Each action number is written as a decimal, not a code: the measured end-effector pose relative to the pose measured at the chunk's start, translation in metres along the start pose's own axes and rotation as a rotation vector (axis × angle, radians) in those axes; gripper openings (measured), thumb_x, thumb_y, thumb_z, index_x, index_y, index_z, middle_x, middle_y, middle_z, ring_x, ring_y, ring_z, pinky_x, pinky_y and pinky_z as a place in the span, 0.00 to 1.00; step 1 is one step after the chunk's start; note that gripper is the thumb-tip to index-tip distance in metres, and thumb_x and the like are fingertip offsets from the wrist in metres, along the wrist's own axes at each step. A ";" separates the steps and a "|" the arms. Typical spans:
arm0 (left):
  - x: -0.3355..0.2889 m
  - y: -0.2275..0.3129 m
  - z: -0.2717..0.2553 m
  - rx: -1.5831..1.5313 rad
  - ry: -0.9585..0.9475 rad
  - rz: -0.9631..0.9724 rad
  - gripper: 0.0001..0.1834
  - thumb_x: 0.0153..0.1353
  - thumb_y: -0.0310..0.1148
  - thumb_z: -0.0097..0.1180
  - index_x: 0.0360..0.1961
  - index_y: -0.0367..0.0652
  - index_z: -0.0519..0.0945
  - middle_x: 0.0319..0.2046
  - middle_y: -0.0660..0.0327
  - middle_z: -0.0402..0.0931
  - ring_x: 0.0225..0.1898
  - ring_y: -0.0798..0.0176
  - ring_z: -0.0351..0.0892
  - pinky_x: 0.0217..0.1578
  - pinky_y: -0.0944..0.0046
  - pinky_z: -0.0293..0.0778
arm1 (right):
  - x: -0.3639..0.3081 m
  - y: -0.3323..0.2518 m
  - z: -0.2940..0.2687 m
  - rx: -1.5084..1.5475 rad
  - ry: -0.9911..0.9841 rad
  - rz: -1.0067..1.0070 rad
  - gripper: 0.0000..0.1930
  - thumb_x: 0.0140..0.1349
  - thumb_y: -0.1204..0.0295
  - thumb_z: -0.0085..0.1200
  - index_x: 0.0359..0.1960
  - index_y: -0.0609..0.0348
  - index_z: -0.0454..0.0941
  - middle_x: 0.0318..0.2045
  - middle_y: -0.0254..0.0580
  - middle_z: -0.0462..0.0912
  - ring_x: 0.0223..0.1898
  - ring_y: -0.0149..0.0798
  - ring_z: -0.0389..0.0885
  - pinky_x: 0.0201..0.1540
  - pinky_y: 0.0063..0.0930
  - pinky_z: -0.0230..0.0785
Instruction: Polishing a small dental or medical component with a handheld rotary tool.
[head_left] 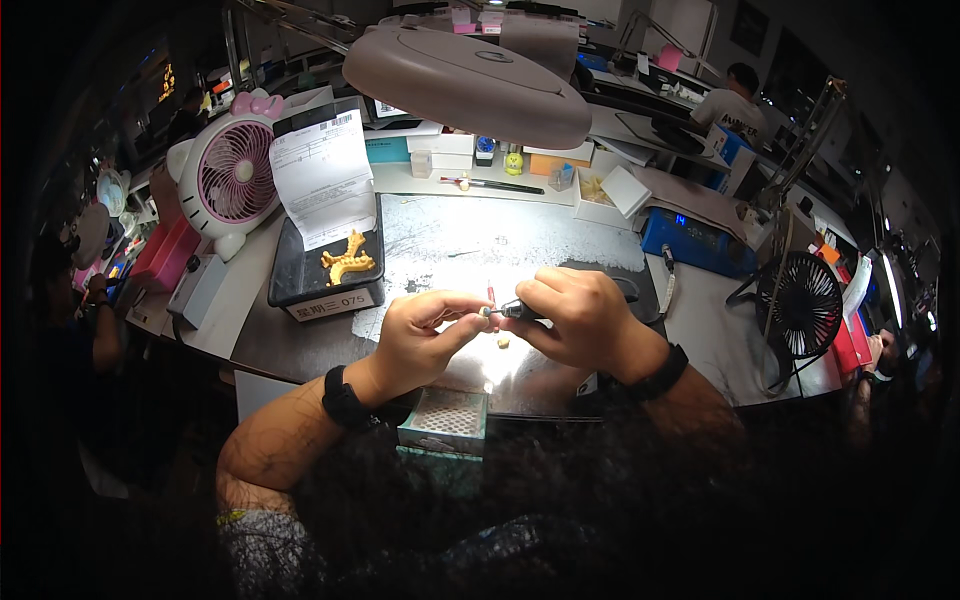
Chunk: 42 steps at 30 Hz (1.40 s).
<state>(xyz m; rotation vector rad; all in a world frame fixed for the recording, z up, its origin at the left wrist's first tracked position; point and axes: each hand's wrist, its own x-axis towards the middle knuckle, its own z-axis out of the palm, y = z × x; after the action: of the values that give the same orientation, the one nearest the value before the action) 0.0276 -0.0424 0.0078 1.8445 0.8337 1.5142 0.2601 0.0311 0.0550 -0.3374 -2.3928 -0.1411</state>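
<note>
Under the lamp's bright spot, my left hand pinches a small pale piece, perhaps a dental crown, between thumb and fingertips. My right hand is closed around a dark rotary handpiece, its thin tip pointing left at the crown and touching or almost touching it. Just below the fingertips a small yellowish piece lies on the worn desk mat. A thin red-ended tool shows behind the fingers, partly hidden. Yellow dental models sit in a black tray to the left.
A large lamp head hangs over the desk. A printed sheet leans in the tray. Left stands a white-and-pink fan; right, a blue control box and black fan. Brushes and small boxes line the back. Co-workers sit beyond.
</note>
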 end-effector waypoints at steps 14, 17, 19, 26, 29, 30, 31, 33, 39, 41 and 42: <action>-0.001 0.003 -0.005 0.062 -0.083 -0.036 0.08 0.72 0.17 0.58 0.49 0.27 0.81 0.43 0.50 0.87 0.45 0.62 0.88 0.50 0.65 0.85 | -0.001 0.002 0.002 0.015 -0.001 0.001 0.15 0.61 0.57 0.69 0.32 0.54 0.80 0.24 0.39 0.77 0.23 0.44 0.80 0.25 0.37 0.72; -0.001 0.004 -0.005 0.073 -0.080 -0.039 0.07 0.72 0.18 0.58 0.49 0.27 0.81 0.42 0.50 0.87 0.45 0.63 0.88 0.50 0.65 0.84 | 0.001 0.001 0.001 0.016 -0.012 0.000 0.15 0.61 0.58 0.69 0.32 0.54 0.80 0.24 0.39 0.77 0.24 0.44 0.80 0.25 0.37 0.72; 0.000 0.007 -0.005 0.081 -0.083 -0.043 0.07 0.72 0.18 0.58 0.48 0.27 0.82 0.42 0.51 0.88 0.45 0.63 0.88 0.49 0.66 0.84 | 0.000 0.001 0.000 0.010 -0.015 -0.009 0.15 0.61 0.58 0.69 0.32 0.54 0.80 0.24 0.39 0.77 0.23 0.44 0.80 0.25 0.37 0.72; -0.001 0.005 -0.003 0.053 -0.069 -0.046 0.07 0.72 0.18 0.57 0.48 0.27 0.82 0.41 0.51 0.88 0.45 0.64 0.88 0.49 0.66 0.84 | 0.001 0.000 -0.001 0.009 0.002 -0.019 0.15 0.62 0.58 0.68 0.32 0.54 0.80 0.23 0.39 0.76 0.23 0.44 0.80 0.24 0.37 0.72; -0.001 0.004 -0.004 0.053 -0.070 -0.051 0.07 0.72 0.18 0.57 0.48 0.27 0.82 0.41 0.51 0.88 0.45 0.64 0.88 0.49 0.66 0.84 | 0.001 0.001 -0.001 0.008 -0.008 0.002 0.15 0.63 0.57 0.68 0.32 0.54 0.80 0.23 0.39 0.77 0.23 0.44 0.80 0.25 0.37 0.72; -0.001 0.005 -0.004 0.051 -0.070 -0.062 0.07 0.72 0.18 0.57 0.48 0.27 0.82 0.41 0.51 0.88 0.45 0.64 0.88 0.49 0.66 0.84 | 0.001 0.000 -0.001 0.009 -0.010 0.000 0.15 0.63 0.57 0.68 0.32 0.54 0.80 0.23 0.39 0.77 0.23 0.44 0.80 0.25 0.37 0.72; -0.001 0.006 -0.004 0.050 -0.070 -0.073 0.07 0.72 0.18 0.57 0.48 0.27 0.82 0.41 0.51 0.88 0.45 0.64 0.88 0.49 0.66 0.84 | 0.001 0.000 -0.001 0.010 -0.013 -0.001 0.15 0.63 0.57 0.68 0.32 0.54 0.80 0.23 0.39 0.77 0.23 0.44 0.80 0.24 0.37 0.72; -0.001 0.005 -0.004 0.057 -0.072 -0.061 0.07 0.72 0.18 0.57 0.48 0.27 0.82 0.41 0.52 0.88 0.44 0.64 0.88 0.49 0.66 0.84 | 0.001 0.000 -0.001 0.011 -0.017 0.002 0.15 0.63 0.57 0.68 0.32 0.54 0.80 0.23 0.39 0.77 0.23 0.44 0.80 0.24 0.37 0.72; 0.002 0.006 -0.001 0.064 -0.036 -0.006 0.06 0.71 0.23 0.62 0.45 0.31 0.86 0.39 0.54 0.90 0.40 0.66 0.90 0.43 0.68 0.84 | 0.001 0.001 0.000 0.017 0.008 -0.017 0.15 0.61 0.59 0.69 0.31 0.55 0.79 0.22 0.39 0.75 0.22 0.43 0.79 0.24 0.37 0.71; 0.002 0.003 -0.001 0.061 -0.012 0.018 0.07 0.70 0.25 0.64 0.44 0.32 0.87 0.38 0.55 0.91 0.39 0.67 0.91 0.41 0.68 0.85 | 0.001 0.002 0.003 0.037 0.032 -0.030 0.16 0.59 0.61 0.71 0.29 0.56 0.77 0.21 0.38 0.72 0.21 0.42 0.76 0.23 0.37 0.68; 0.001 0.001 -0.002 0.066 -0.013 0.016 0.07 0.70 0.25 0.64 0.44 0.33 0.87 0.38 0.54 0.91 0.39 0.66 0.91 0.41 0.68 0.85 | 0.000 0.002 0.003 0.037 0.031 -0.027 0.16 0.59 0.61 0.71 0.29 0.56 0.77 0.21 0.38 0.72 0.21 0.42 0.76 0.23 0.37 0.68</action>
<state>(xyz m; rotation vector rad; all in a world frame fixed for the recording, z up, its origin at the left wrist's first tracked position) 0.0264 -0.0420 0.0099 1.9107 0.8750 1.4990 0.2589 0.0340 0.0534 -0.2836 -2.3666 -0.1140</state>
